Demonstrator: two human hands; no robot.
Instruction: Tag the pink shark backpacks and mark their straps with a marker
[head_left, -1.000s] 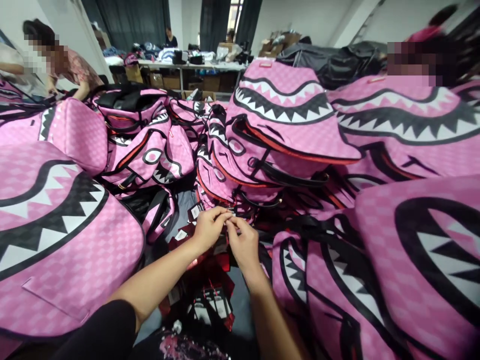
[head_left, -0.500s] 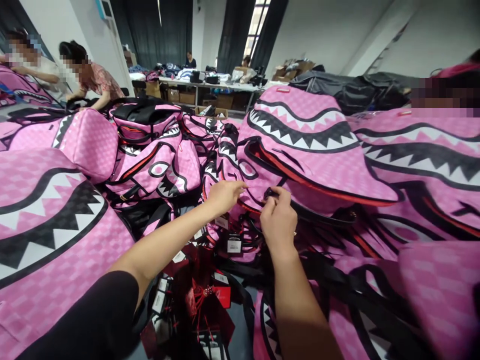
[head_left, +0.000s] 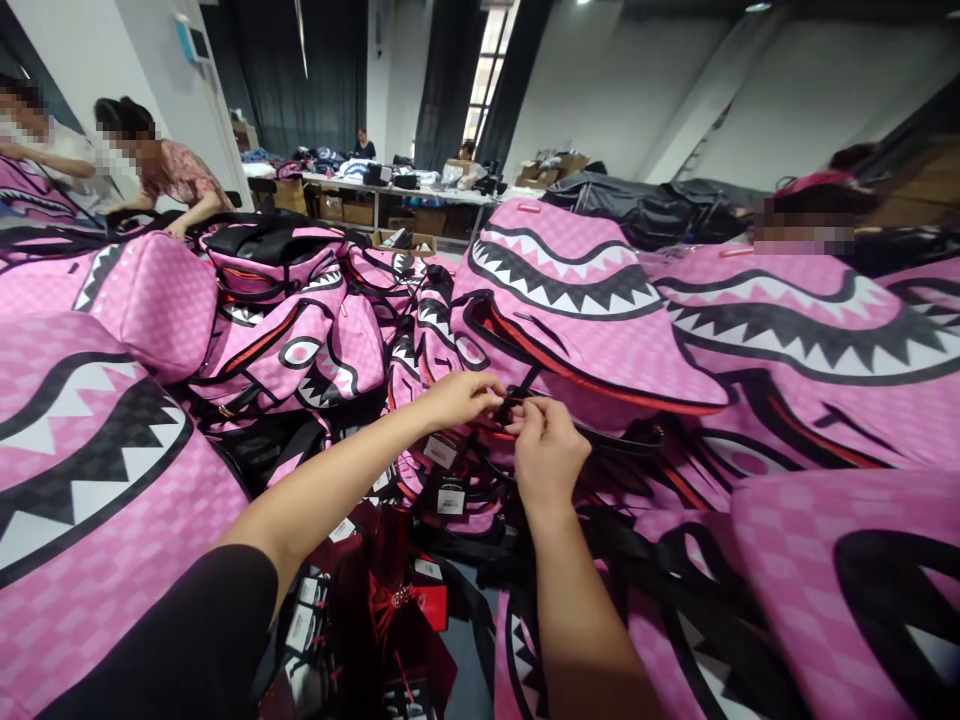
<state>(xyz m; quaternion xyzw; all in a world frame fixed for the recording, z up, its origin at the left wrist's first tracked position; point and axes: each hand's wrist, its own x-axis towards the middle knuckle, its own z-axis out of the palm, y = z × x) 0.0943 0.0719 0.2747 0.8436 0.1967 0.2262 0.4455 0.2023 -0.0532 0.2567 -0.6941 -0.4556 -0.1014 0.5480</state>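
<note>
Both my hands meet over the front of a pink backpack (head_left: 555, 270) with a shark-mouth print. My left hand (head_left: 463, 398) is pinched closed at the near side of a small black strap (head_left: 513, 394); what lies between its fingertips is too small to make out. My right hand (head_left: 549, 445) has its fingers curled and pressed together on the same strap from the right. Below the hands hang black-and-white tags (head_left: 450, 500). A bunch of red tags with red cords (head_left: 401, 597) lies nearer to me.
More pink backpacks crowd both sides, one close on the left (head_left: 97, 470) and one on the right (head_left: 802, 310). Co-workers (head_left: 184, 175) stand at the far left. Another person's head (head_left: 814, 205) shows at the right. A white table (head_left: 420, 192) with goods stands behind.
My hands have come together: the left has moved in to the black strap, where before it stood apart with a thin cord stretched toward the right hand. The view has shifted right.
</note>
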